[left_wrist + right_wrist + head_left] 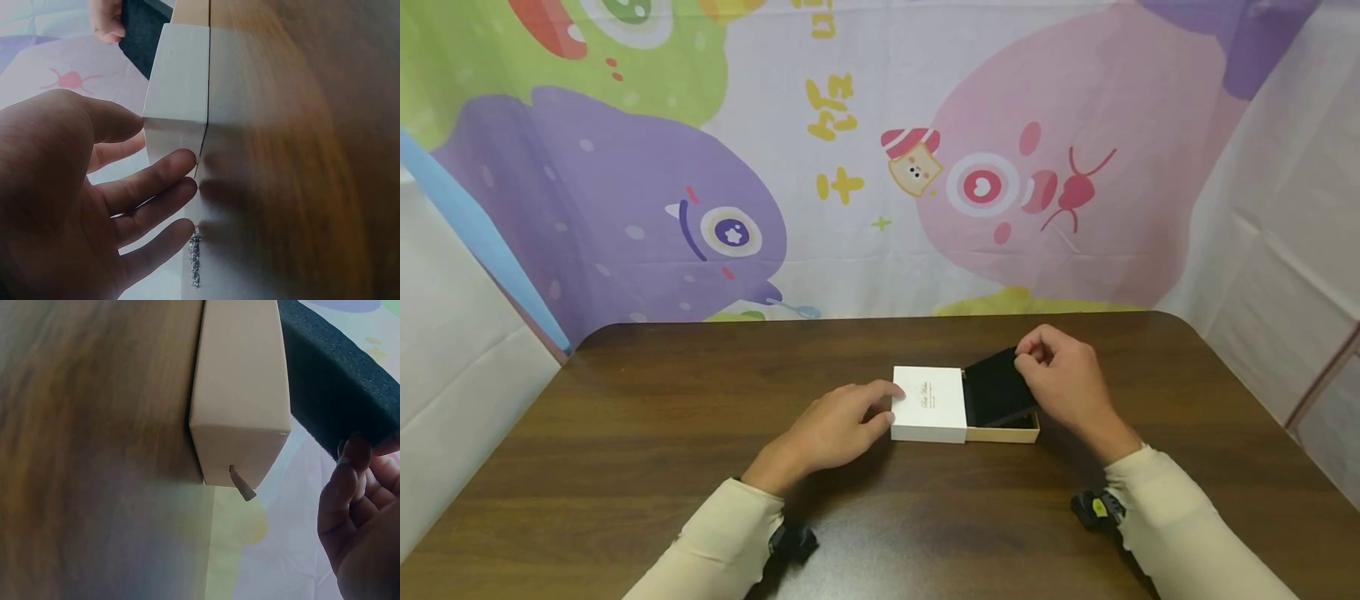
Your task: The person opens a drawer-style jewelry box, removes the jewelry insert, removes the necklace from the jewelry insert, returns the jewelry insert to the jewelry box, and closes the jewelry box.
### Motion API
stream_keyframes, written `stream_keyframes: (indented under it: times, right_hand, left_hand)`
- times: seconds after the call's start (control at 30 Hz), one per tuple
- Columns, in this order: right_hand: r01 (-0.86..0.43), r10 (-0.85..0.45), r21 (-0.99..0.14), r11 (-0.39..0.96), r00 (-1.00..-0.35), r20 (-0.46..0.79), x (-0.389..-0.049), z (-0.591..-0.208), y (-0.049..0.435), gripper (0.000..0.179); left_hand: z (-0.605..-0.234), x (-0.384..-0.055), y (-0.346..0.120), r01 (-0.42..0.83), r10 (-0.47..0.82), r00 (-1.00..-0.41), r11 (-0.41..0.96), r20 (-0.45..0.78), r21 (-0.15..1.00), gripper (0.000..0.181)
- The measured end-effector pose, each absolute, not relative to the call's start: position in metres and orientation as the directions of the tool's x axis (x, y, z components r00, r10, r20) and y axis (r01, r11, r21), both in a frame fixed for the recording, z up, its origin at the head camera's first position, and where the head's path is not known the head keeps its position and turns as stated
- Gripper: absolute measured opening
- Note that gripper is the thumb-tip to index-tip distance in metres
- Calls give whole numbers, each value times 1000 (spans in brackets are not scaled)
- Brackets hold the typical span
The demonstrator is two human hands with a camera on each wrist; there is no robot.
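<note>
A small white box sleeve [928, 400] with faint printed lettering lies on the table, and a tan drawer tray [1003, 435] sticks out of its right side. My left hand [842, 422] rests against the sleeve's left end. Its thumb and index finger touch the sleeve, and the other fingers [153, 215] reach loosely along the end face. My right hand [1063, 379] pinches the far right edge of a black foam pad [1000, 389]. That pad is tilted up out of the tray, its left edge still low by the sleeve. A short ribbon tab [242, 483] pokes from the tray's end.
The brown wooden table [647, 467] has rounded far corners. Behind it hangs a cloth [865, 275] with cartoon figures, close to the table's far edge. Black devices are strapped at both wrists, including the right wrist camera [1097, 508].
</note>
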State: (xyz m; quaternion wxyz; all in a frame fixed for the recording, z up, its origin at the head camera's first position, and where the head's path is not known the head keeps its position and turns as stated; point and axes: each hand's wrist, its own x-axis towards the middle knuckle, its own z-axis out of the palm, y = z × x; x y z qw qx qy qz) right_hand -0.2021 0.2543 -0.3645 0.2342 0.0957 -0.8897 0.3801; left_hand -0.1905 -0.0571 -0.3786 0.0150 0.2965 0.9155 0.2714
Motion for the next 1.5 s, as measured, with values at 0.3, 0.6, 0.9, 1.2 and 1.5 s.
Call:
stream_keyframes:
  times: [0.3,0.6,0.9,1.2,1.5]
  right_hand:
    - [-345,-15,-625,700,-883,470,-202,-366,254,8]
    - [-339,-31,-630,699,-894,447,-201,-366,254,7]
    - [-339,-42,-629,699,-898,438,-202,-365,253,7]
    - [-257,-62,-624,738,-946,317,-201,-364,257,7]
    - [-236,-83,-614,753,-960,267,-204,-365,259,7]
  left_hand:
    - [-380,-190,-57,539,550,-823,674,143,506,30]
    - [-379,-190,-58,532,546,-827,680,136,505,31]
    - [-380,-189,-57,538,546,-825,677,147,503,30]
    - [-380,-189,-57,530,541,-830,684,139,502,30]
    - [-380,-189,-56,530,537,-831,686,144,499,30]
